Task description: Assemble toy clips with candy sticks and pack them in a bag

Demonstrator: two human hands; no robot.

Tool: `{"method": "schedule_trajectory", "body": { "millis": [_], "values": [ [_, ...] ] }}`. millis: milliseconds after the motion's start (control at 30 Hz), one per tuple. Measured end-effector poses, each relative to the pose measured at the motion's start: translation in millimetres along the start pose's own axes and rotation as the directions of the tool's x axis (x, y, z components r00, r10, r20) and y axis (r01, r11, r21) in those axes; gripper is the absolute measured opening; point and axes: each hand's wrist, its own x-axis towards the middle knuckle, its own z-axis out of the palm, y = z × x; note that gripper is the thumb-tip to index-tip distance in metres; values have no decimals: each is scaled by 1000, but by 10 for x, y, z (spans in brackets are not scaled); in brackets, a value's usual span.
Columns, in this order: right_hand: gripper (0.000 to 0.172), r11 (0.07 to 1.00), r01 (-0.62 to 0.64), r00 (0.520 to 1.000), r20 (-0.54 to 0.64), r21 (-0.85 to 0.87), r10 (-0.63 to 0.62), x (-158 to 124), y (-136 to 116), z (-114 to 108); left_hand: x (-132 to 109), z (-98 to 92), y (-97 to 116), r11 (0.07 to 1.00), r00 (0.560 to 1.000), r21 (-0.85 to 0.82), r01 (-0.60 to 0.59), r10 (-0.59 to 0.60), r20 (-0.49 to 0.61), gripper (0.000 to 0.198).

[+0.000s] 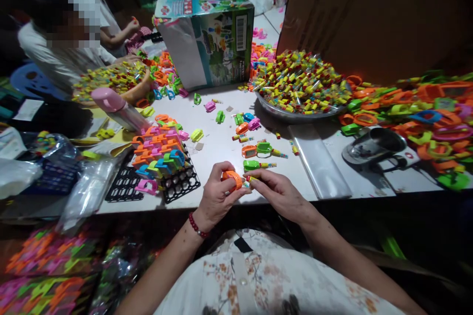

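My left hand [218,192] is closed around an orange plastic toy watch [232,180] at the front edge of the table. My right hand [277,189] pinches a small candy-like tube [252,178] with a yellow and red wrapper, its tip against or close beside the toy watch; whether they touch I cannot tell. Just beyond my hands lie a green toy watch [251,165] with a tube by it, another green one [264,148] and an orange one [249,151]. More loose tubes [242,138] lie farther back.
A metal bowl [303,117] heaped with tubes stands behind, near a clear plastic sheet [320,162] and a steel mug [373,146]. Left are a black tray [181,184] under stacked toy watches, a pink-capped bottle [120,110] and co-workers. A printed carton [207,42] stands at the back.
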Motion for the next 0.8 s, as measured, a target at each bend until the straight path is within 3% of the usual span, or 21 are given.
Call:
{"method": "schedule_trajectory", "body": {
  "millis": [267, 467, 800],
  "values": [
    [25, 990, 58, 998, 12, -127, -57, 5, 10, -3, -31, 5, 6, 958, 991, 256, -128, 114, 68, 27],
    [24, 970, 75, 997, 41, -231, -67, 2, -10, 5, -43, 33, 40, 908, 990, 397, -130, 95, 107, 26],
    [17, 953, -13, 1000, -31, -304, 4, 3, -5, 30, -43, 40, 99, 797, 980, 579, -172, 82, 179, 23]
  ]
}}
